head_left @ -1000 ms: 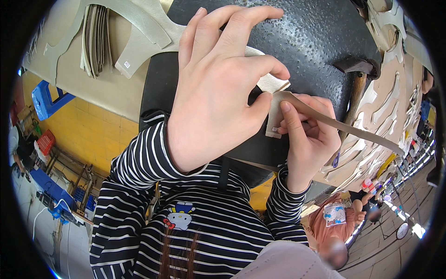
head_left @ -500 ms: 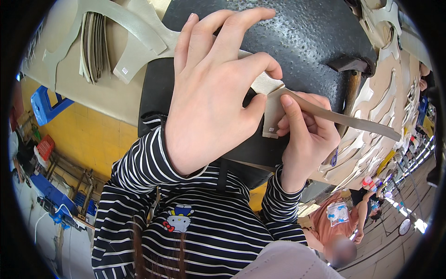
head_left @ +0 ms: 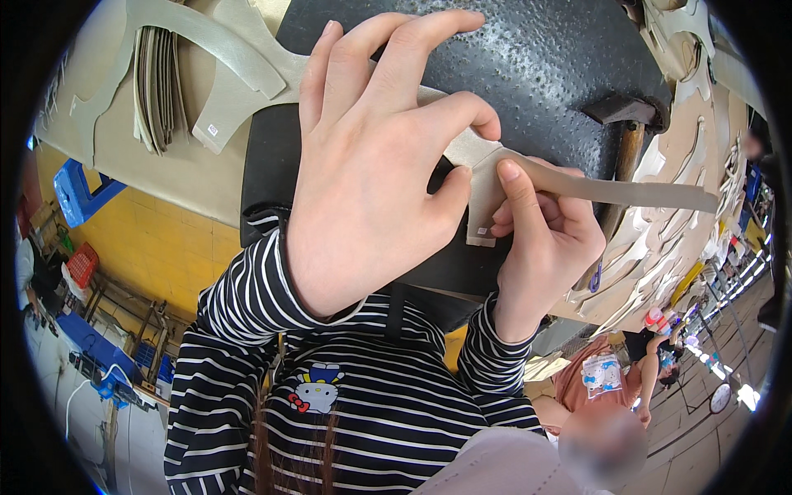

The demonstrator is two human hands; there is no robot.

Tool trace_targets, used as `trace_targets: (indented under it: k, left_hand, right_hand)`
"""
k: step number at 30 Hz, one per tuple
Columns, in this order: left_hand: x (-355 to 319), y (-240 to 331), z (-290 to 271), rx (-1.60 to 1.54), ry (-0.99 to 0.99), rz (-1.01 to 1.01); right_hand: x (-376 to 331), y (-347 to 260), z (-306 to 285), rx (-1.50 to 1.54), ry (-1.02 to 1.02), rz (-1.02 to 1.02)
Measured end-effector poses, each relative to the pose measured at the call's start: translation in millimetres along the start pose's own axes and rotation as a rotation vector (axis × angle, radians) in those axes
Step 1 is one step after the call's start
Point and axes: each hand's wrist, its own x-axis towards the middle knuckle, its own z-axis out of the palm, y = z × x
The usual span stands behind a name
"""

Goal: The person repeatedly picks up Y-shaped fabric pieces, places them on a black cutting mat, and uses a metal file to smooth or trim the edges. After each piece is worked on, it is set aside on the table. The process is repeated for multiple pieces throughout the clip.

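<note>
On a black, pitted work surface [head_left: 544, 74], a pale beige, leather-like band [head_left: 470, 148] runs under my left hand [head_left: 371, 157]. The left thumb and forefinger rest on either side of the band, and the other fingers fan out above. At a thin seam the band meets a short piece [head_left: 483, 210] with a small white label. My right hand [head_left: 544, 219] is closed, pinching the base of a long, narrow taupe strip [head_left: 635, 193] by that seam, its thumb on top. The strip's free end sticks out to the right.
A hammer [head_left: 627, 120] lies at the right edge of the black surface. Beyond it are many cut beige pieces [head_left: 652, 235]. At the left, a bundle of strips [head_left: 158, 91] and a curved piece [head_left: 214, 33] lie on a beige sheet. A blue stool [head_left: 78, 194] stands lower left; a person [head_left: 594, 375] sits lower right.
The gap where the band meets the short piece has narrowed to a thin seam. The strip's free end has swung upward. My left hand has shifted slightly left.
</note>
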Motion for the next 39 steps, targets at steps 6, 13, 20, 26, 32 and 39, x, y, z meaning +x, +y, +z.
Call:
trace_targets:
  k: [6, 13, 20, 26, 32, 39]
  left_hand:
    - [-5.2, -3.0, 2.0, 0.032, 0.031, 0.045]
    - [-0.9, -3.8, 5.9, 0.055, 0.056, 0.085]
    - [-0.7, -4.0, 6.7, 0.074, 0.057, 0.097]
    - [-3.3, -3.9, 6.1, 0.093, 0.052, 0.106]
    - [-7.8, -4.1, 3.4, 0.118, 0.040, 0.108]
    - [-15.4, -7.6, 7.7, 0.297, 0.100, 0.224]
  right_hand:
    - [0.7, -0.8, 0.8, 0.008, 0.008, 0.009]
    - [0.2, -0.1, 3.0, -0.010, 0.053, 0.055]
    - [1.3, -0.4, 4.3, -0.008, 0.071, 0.072]
    - [0.4, 0.2, 4.8, 0.014, 0.071, 0.077]
    - [2.0, -4.1, 9.7, -0.014, 0.106, 0.112]
    - [10.1, -8.5, 13.6, -0.100, 0.133, 0.103]
